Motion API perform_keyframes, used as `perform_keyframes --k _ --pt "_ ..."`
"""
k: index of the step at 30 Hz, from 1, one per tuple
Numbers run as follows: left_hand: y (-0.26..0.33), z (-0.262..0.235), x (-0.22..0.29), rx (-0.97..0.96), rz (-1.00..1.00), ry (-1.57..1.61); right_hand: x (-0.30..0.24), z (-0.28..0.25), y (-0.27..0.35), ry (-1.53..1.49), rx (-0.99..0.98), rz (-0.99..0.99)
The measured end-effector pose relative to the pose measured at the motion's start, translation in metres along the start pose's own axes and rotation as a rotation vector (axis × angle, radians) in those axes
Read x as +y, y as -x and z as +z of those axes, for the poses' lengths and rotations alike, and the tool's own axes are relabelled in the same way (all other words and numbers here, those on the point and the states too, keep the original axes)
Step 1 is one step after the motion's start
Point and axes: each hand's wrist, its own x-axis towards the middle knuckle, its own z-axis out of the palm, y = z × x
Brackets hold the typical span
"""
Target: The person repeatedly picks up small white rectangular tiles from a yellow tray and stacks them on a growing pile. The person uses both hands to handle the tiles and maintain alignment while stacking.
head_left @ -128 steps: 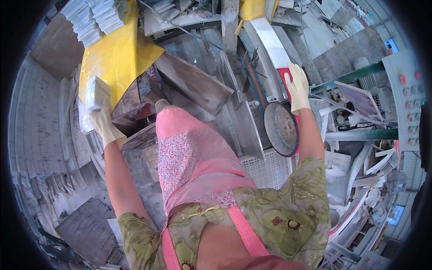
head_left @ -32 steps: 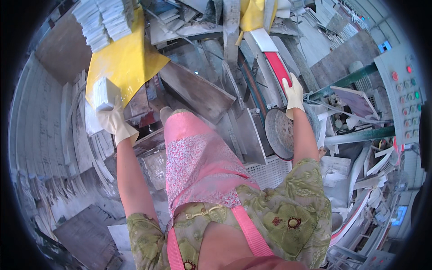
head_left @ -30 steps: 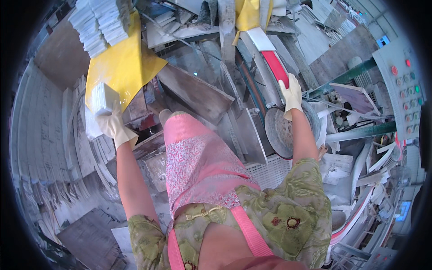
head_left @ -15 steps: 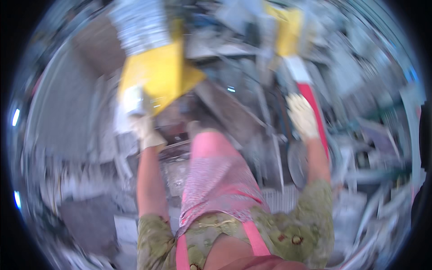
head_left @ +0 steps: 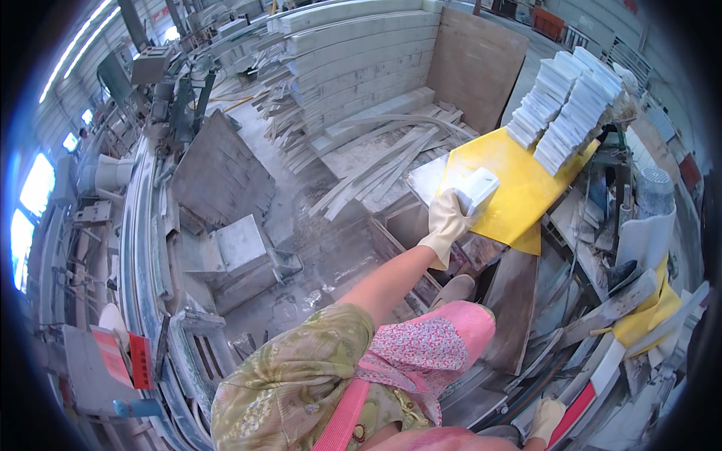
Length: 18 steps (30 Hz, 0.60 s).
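Observation:
In a cream glove, my left hand (head_left: 445, 225) is closed round a small white block (head_left: 478, 188), which looks like stone tiles held together. The block is over the near part of a yellow board (head_left: 489, 169), by its left edge. Farther along that board stand two stacks of thin white slabs (head_left: 560, 113). At the lower right, my right hand (head_left: 547, 417), gloved too, lies beside a red and white strip (head_left: 575, 410). Its fingers look stretched out, with nothing seen in them; part of that arm is cut off by the picture's edge.
Long white slabs (head_left: 361, 56) are piled at the back, with loose strips (head_left: 391, 169) on the floor before them. A brown board (head_left: 477, 64) leans there. On the left are a tilted grey plate (head_left: 226, 169) and machine rails (head_left: 135, 248). A yellow piece (head_left: 648, 319) lies at right.
My view has swung left, so the yellow board and both hands now sit farther right, and the blur has gone. My left hand still has the white block.

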Motion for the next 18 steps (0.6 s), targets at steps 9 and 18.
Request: perform_keyframes --k 9,18 --pt "0.003 -0.004 0.001 -0.026 -0.012 0.017 -0.005 -0.007 0.001 0.000 0.074 0.017" --pt "0.004 -0.006 0.004 -0.041 -0.041 0.032 -0.011 -0.014 0.003 -0.011 0.104 0.028"
